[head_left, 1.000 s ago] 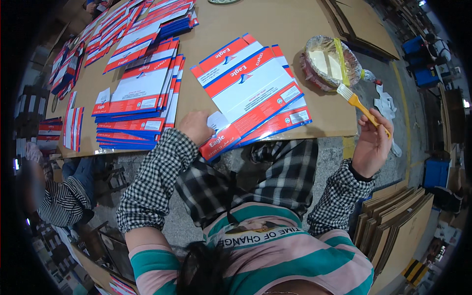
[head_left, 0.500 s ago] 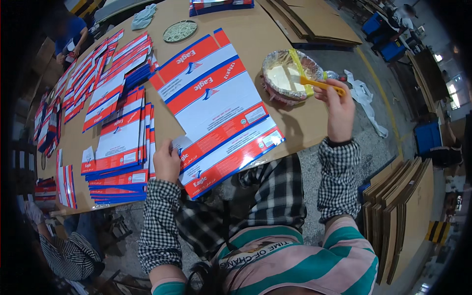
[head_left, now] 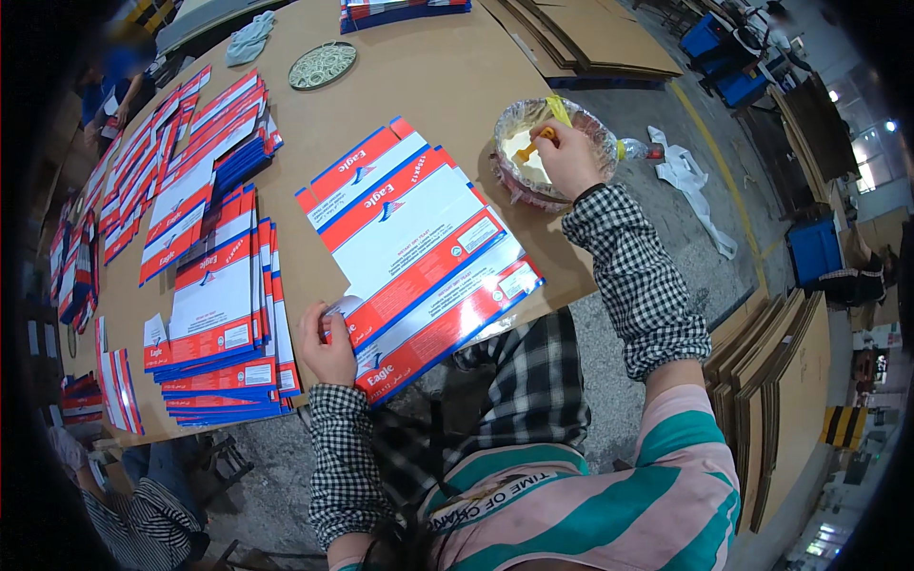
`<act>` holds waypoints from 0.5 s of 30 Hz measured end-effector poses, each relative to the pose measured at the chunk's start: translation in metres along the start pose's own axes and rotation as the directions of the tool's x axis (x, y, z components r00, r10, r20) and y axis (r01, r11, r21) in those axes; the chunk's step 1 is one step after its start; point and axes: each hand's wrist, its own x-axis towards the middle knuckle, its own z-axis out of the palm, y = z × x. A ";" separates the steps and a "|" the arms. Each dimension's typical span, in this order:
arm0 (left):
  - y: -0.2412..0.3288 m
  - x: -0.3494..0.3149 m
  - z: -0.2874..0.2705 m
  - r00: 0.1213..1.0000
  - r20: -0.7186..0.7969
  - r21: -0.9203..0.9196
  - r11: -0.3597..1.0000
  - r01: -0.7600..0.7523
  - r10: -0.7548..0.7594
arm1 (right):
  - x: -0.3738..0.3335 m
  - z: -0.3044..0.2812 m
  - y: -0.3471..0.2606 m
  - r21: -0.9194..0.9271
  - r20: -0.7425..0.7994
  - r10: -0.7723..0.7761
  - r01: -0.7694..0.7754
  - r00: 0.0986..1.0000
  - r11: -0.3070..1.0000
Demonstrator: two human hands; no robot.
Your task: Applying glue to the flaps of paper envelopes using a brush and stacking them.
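My left hand (head_left: 326, 347) pinches the near-left corner of a flat printed carton sheet (head_left: 409, 243) in red, white and blue. The sheet lies at an angle on the table, and its near edge reaches past the table's front edge. My right hand (head_left: 568, 160) is closed around the yellow handle of a brush (head_left: 545, 138). It is over a bowl (head_left: 502, 169) lined with clear plastic, which holds a cream-coloured paste. The brush's lower end is down in the bowl; its bristles are hard to make out. A yellow strip crosses the bowl's far rim.
Stacks of similar cartons (head_left: 214, 295) cover the table's left side. A round dish (head_left: 322, 66), a pale cloth (head_left: 250, 38) and another carton stack (head_left: 405, 11) are farther back. A clear bottle (head_left: 640, 149) lies right of the bowl. Cardboard sheets (head_left: 776, 400) lean at right. Other people are around.
My right hand has moved left and forward over the bowl, bringing the brush handle from the right rim to above the paste. The carton's far edge is nearer me; my left hand still holds its corner.
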 end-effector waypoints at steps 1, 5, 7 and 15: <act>-0.002 0.000 0.001 1.000 0.003 -0.001 1.000 0.001 -0.001 | 0.002 0.002 0.006 -0.004 0.023 -0.025 0.026 0.999 1.000; -0.004 0.003 0.000 0.998 -0.061 -0.022 1.000 -0.016 0.015 | 0.010 -0.005 0.013 0.205 -0.003 0.036 -0.035 0.999 0.978; -0.004 0.004 -0.001 0.997 -0.071 -0.019 1.000 0.006 -0.008 | 0.009 -0.010 0.006 0.221 -0.002 0.057 -0.055 0.998 0.974; 0.002 0.004 0.002 0.995 -0.097 -0.017 1.000 0.006 -0.008 | -0.007 -0.021 -0.016 0.443 0.029 0.110 -0.112 0.993 0.889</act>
